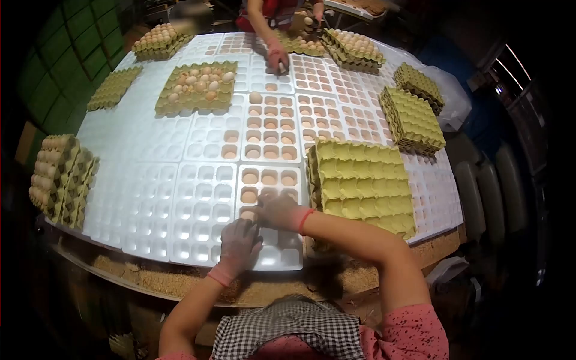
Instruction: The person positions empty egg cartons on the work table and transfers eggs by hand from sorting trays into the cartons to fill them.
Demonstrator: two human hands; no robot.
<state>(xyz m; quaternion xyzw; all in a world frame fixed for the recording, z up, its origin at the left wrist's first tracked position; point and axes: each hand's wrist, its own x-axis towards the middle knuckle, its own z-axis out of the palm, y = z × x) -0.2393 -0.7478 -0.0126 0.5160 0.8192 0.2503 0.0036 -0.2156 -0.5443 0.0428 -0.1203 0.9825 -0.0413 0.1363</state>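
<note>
Though I cannot tell whether my left hand or right hand clamps the egg, the foam tray is part-filled, eggs beyond, bare cells nearer me.

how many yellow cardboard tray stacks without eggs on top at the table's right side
3: the large yellow cardboard stack right of the right hand, the middle stack farther right, the far stack beyond that; more may be hidden.

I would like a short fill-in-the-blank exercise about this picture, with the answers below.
1. The left hand and right hand are over a ____ tray.
2. That tray's farthest row holds ____ eggs.
3. The yellow carton stack stands to that tray's ____.
4. The black-and-white cloth has a ____ pattern.

Missing words: white; three; right; checked.
</note>
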